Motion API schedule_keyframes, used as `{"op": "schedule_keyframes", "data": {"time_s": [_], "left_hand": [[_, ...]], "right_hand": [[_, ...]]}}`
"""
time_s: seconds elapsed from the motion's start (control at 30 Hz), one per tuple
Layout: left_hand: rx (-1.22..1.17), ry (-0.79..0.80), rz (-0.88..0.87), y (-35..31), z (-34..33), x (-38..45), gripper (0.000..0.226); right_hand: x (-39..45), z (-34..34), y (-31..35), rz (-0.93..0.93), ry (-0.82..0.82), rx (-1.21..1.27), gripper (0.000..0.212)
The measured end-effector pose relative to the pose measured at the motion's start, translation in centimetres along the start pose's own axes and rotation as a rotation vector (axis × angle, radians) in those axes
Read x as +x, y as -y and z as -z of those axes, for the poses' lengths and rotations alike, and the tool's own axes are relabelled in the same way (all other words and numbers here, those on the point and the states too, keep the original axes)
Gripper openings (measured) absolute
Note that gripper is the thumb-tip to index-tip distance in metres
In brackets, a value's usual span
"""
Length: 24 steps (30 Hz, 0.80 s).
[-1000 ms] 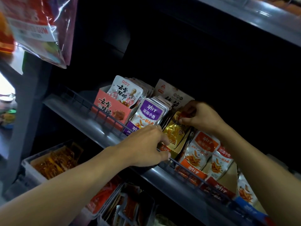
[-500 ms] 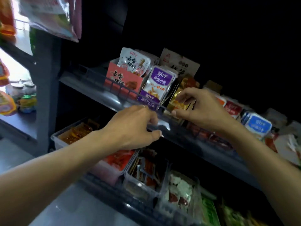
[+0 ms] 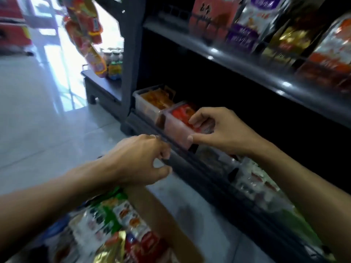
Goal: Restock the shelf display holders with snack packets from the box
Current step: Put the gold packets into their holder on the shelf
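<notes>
A cardboard box (image 3: 163, 215) full of mixed snack packets (image 3: 114, 221) sits on the floor at the bottom, below my arms. My left hand (image 3: 140, 160) hovers above it with curled fingers and nothing in them. My right hand (image 3: 218, 130) is in front of a clear bin of red packets (image 3: 180, 118) on the low shelf, thumb and fingers spread apart; blur hides whether they touch the bin. The upper shelf's display holders hold pink (image 3: 214, 14), purple (image 3: 256, 18), gold (image 3: 290, 38) and orange packets (image 3: 334, 54).
More clear bins line the low shelf: orange snacks (image 3: 152, 99) to the left, white packets (image 3: 256, 179) to the right. Hanging packets (image 3: 85, 31) dangle from the shelf post at top left. A low dark stand with bottles (image 3: 114, 65) sits beyond it. Pale tiled floor (image 3: 47, 120) lies left.
My view has swung down from the upper shelf to the low shelf and the box. Both hands have left the upper shelf's rail and packets and dropped lower.
</notes>
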<state>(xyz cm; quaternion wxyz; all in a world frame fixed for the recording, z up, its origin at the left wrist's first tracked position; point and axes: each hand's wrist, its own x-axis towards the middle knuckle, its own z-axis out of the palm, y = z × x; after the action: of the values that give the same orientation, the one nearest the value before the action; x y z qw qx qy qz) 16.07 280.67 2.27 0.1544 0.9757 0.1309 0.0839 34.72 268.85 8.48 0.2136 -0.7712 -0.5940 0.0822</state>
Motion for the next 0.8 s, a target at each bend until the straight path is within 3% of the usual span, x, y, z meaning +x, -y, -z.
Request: {"op": "schedule_keyframes", "data": {"time_s": [0.2, 0.33, 0.5, 0.63, 0.7, 0.8], "left_hand": [[0.074, 0.153, 0.174, 0.8, -5.7, -10.1, 0.049], [0.082, 0.233, 0.293, 0.9, -8.5, -16.3, 0.045], [0.082, 0.26, 0.393, 0.7, -10.2, -21.8, 0.048], [0.09, 0.288, 0.339, 0.7, -10.8, -23.3, 0.048], [0.091, 0.286, 0.335, 0.8, -11.0, -23.5, 0.049], [0.111, 0.291, 0.336, 0.9, -11.4, -23.3, 0.055]], "right_hand": [[-1.2, -9.4, 1.3, 0.136, 0.161, 0.043, 0.033], [-2.5, -15.5, 2.5, 0.252, 0.328, 0.072, 0.034], [-3.6, -22.7, 4.3, 0.327, 0.743, -0.05, 0.046], [-4.8, -28.4, 4.7, 0.496, 0.991, -0.163, 0.062], [-5.8, -30.5, 4.6, 0.643, 0.999, -0.299, 0.066], [-6.3, -30.7, 4.8, 0.794, 0.878, -0.417, 0.042]]}}
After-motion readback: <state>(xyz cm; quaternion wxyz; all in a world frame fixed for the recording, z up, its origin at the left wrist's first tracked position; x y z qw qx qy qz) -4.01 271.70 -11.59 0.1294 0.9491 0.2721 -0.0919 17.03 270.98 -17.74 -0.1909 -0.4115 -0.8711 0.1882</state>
